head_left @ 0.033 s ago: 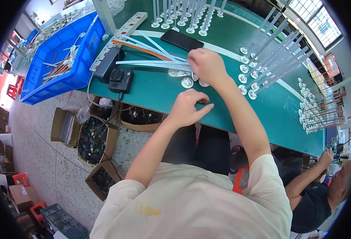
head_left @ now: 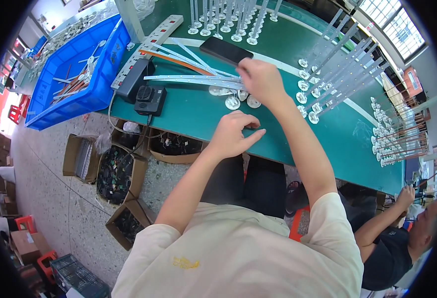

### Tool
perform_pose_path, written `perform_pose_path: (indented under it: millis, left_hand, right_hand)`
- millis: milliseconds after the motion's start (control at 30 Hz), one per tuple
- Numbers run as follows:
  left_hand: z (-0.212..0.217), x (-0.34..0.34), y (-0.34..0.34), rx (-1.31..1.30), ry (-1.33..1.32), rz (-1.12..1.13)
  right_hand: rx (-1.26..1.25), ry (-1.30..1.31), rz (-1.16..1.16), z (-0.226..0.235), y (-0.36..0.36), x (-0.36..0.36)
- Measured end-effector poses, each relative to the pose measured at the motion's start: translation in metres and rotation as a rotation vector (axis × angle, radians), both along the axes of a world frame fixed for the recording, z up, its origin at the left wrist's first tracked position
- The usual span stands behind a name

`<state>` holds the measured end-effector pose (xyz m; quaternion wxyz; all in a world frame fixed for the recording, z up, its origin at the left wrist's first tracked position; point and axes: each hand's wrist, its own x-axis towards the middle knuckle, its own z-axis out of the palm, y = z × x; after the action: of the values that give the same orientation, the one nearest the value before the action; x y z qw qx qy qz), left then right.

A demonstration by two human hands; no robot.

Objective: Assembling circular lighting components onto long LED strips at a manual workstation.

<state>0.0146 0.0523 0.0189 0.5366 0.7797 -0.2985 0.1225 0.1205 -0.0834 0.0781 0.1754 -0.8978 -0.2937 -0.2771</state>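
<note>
My right hand (head_left: 264, 83) is over the green table at the near ends of several pale LED strips (head_left: 188, 78). Its fingers are curled and pressed together, and whatever they hold is hidden. Just below it lie a few round white discs (head_left: 233, 102), partly covered by the strips and the hand. At the table's front edge rests my left hand (head_left: 232, 135), with nothing in it, its thumb stretched apart from the bent fingers. Behind the strips lies a black phone (head_left: 226, 50), close to my right fingertips.
Upright strips on round bases (head_left: 313, 117) stand to the right and at the back. A blue bin (head_left: 101, 74), a power strip (head_left: 165, 31) and black adapters (head_left: 150, 99) are at left. Cardboard boxes (head_left: 138, 176) sit on the floor. Another person (head_left: 397, 243) works at right.
My right hand has shifted slightly to the right, uncovering more of the discs below it. My left hand stays where it was.
</note>
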Motion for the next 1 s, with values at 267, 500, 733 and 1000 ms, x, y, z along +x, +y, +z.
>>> perform_pose_path:
  millis: [267,500,733,1000]
  left_hand:
    - [0.002,-0.001,-0.009,-0.129,0.025,0.126]
    - [0.009,-0.001,-0.034,-0.191,-0.244,0.425]
    - [0.013,0.002,-0.059,-0.127,-0.309,0.365]
    - [0.004,0.021,-0.041,-0.248,0.191,-0.154]
  right_hand:
    - [0.715,0.064,0.022,0.032,-0.032,-0.028]
    - [0.904,0.230,0.000,0.037,-0.046,-0.081]
    - [1.037,0.321,-0.063,0.031,-0.046,-0.115]
    - [0.593,0.404,0.096,0.021,-0.078,-0.125]
